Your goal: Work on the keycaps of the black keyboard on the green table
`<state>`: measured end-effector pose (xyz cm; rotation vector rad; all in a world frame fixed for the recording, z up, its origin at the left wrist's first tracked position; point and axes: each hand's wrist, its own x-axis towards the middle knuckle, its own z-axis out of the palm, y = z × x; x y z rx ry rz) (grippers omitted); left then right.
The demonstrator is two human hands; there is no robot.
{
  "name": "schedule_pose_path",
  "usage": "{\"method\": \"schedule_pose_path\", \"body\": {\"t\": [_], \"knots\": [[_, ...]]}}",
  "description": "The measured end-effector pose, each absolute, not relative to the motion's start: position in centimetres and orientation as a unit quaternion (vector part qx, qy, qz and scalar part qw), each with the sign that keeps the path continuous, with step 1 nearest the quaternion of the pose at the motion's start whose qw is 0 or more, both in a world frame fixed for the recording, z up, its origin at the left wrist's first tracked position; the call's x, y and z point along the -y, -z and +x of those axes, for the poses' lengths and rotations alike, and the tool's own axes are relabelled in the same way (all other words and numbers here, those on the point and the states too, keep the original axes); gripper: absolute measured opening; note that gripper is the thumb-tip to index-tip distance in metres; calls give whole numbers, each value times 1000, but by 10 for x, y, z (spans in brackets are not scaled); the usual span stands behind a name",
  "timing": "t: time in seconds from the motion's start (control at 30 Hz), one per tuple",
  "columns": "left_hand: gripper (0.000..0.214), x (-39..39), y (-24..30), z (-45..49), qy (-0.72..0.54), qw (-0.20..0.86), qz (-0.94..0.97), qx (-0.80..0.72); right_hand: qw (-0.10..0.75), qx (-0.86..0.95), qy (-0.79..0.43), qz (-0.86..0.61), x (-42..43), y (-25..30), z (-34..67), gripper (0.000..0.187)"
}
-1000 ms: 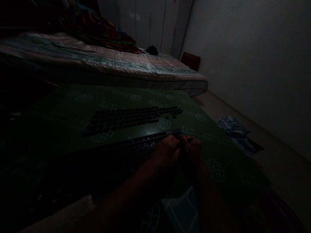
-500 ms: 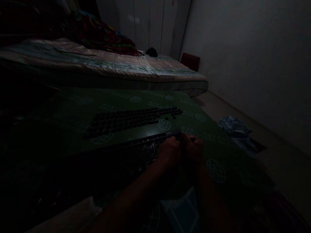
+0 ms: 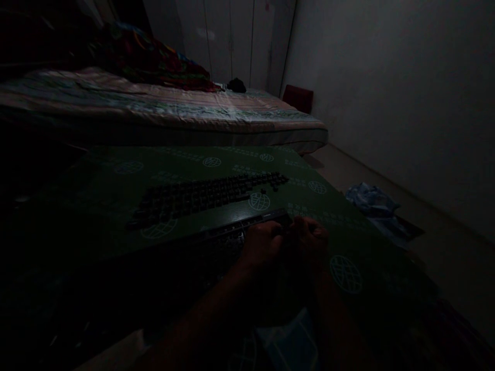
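Observation:
A black keyboard (image 3: 216,233) lies slantwise on the green table, its near-left part sunk in shadow. Some sockets along its upper edge show no keycaps. My left hand (image 3: 263,241) is curled over the keyboard's right end with the fingers closed. Close beside it, at the keyboard's right corner, my right hand (image 3: 310,238) has its fingers pinched together. Darkness hides what is between the fingers of either hand. Beyond the keyboard, many loose black keycaps (image 3: 201,196) are laid out in rows, with several scattered at their right end.
The green table (image 3: 294,201) has printed white globes. Behind it stands a bed (image 3: 232,111) with a bunched dark red blanket (image 3: 154,64). Bluish cloth (image 3: 369,198) lies on the floor at right, near the wall (image 3: 406,103). The room is very dim.
The view has shifted slightly. My left hand has moved a little left over the keyboard, and the gap between my hands looks slightly wider. The keycap rows keep their arrangement.

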<state>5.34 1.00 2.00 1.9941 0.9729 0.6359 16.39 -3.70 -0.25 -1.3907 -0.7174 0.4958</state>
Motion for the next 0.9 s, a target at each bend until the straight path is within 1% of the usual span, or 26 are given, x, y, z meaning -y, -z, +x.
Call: {"method": "schedule_pose_path", "body": {"t": [0.17, 0.27, 0.33, 0.4, 0.47, 0.53, 0.7, 0.9], "knots": [[23, -8, -22, 49, -292, 500, 713, -396, 686, 319, -138, -640, 37, 4, 170, 46], [18, -10, -21, 48, -315, 575, 638, -404, 638, 387, -74, -661, 39, 2, 174, 38], [16, -12, -22, 47, -328, 618, 585, -410, 602, 429, -99, -667, 43, -1, 174, 32], [19, -16, -25, 44, -331, 654, 541, -413, 579, 467, -170, -646, 46, -5, 170, 27], [24, -20, -28, 41, -323, 687, 504, -413, 561, 506, -233, -612, 48, -8, 166, 26], [28, -23, -29, 39, -312, 720, 467, -408, 544, 529, -267, -594, 49, -9, 163, 25], [27, -24, -24, 36, -310, 775, 400, -380, 526, 535, -287, -595, 49, -12, 161, 27], [28, -25, -21, 34, -284, 816, 384, -324, 479, 605, -240, -589, 46, -28, 167, 25]]}}
